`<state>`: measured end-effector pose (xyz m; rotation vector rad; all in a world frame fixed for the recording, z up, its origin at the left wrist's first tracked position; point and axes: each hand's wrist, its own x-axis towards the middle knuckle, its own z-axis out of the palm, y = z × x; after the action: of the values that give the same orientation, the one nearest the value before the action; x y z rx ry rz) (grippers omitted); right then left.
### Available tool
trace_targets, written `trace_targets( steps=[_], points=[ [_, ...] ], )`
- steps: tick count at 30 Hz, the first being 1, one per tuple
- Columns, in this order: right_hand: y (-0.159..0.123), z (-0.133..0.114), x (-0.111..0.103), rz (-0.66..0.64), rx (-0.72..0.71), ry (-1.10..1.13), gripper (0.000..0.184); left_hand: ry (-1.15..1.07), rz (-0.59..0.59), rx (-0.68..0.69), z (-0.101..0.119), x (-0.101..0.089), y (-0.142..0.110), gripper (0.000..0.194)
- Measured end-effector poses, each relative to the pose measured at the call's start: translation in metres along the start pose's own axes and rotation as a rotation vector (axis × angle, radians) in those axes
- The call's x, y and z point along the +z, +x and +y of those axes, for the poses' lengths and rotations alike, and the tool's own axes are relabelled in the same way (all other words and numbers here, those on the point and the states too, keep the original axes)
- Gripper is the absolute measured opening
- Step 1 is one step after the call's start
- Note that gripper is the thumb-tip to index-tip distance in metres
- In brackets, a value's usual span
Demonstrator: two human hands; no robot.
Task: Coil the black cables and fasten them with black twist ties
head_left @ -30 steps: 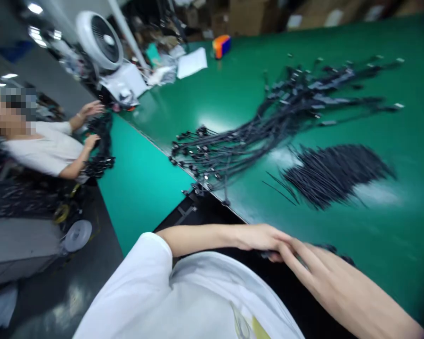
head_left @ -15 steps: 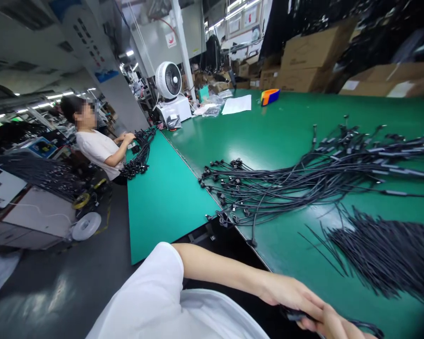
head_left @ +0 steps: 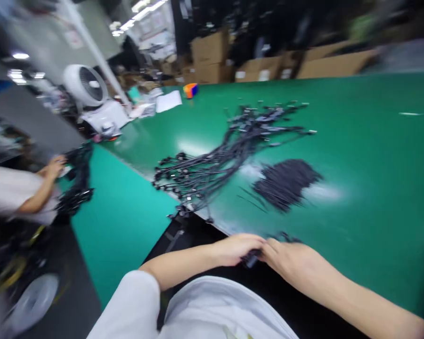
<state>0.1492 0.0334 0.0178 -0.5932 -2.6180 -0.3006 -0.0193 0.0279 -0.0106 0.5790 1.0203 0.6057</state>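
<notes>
My left hand (head_left: pixel 237 248) and my right hand (head_left: pixel 286 259) meet at the near edge of the green table (head_left: pixel 356 155). Both are closed round a small black cable piece (head_left: pixel 251 258) between them; the picture is smeared, so its shape is unclear. Just beyond my hands lies a dark bit of cable (head_left: pixel 284 238). A large bundle of black cables with connectors (head_left: pixel 219 162) spreads over the table ahead. To its right lies a heap of thin black ties (head_left: pixel 284 181).
A co-worker in a white shirt (head_left: pixel 10 193) sits at the left with a hand (head_left: pixel 54 165) on another cable bundle (head_left: pixel 76 183) at a lighter green table (head_left: pixel 120 226). A white fan (head_left: pixel 85 85), papers (head_left: pixel 168 100), an orange-blue object (head_left: pixel 190 90) and cardboard boxes (head_left: pixel 212 56) stand far back.
The view swung up and then back down. My hands stayed together at the table edge on the black piece, and now sit higher in the picture.
</notes>
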Motion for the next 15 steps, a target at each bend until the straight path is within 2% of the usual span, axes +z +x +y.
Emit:
trace_targets(
  steps=[1,3,5,7,9,11,13,15],
  points=[
    [0.001,-0.003,-0.005,-0.034,0.089,0.054,0.030,-0.008,-0.015,0.027,0.003,0.002,-0.005,0.014],
    [0.006,-0.010,-0.009,-0.042,0.328,0.124,0.031,-0.083,0.034,0.156,0.008,0.004,-0.012,0.012],
    [0.012,-0.016,-0.008,-0.076,0.591,0.262,0.029,-0.095,0.070,0.259,0.013,0.004,-0.014,0.028],
    [0.016,-0.018,-0.005,-0.084,0.803,0.422,0.026,0.007,0.104,0.390,0.017,0.001,-0.014,0.030],
    [0.016,-0.014,-0.006,-0.092,0.900,0.556,0.027,0.241,0.130,0.580,0.020,-0.005,-0.014,0.015],
    [0.012,-0.008,-0.009,-0.094,0.959,0.635,0.028,0.584,0.062,0.723,0.024,-0.013,-0.012,0.008],
    [0.005,-0.003,-0.014,-0.090,0.984,0.659,0.028,0.895,-0.005,0.883,0.031,-0.018,-0.008,0.021],
    [-0.002,0.002,-0.021,-0.087,0.965,0.654,0.028,1.089,-0.086,1.037,0.037,-0.019,-0.002,0.031]
  ],
)
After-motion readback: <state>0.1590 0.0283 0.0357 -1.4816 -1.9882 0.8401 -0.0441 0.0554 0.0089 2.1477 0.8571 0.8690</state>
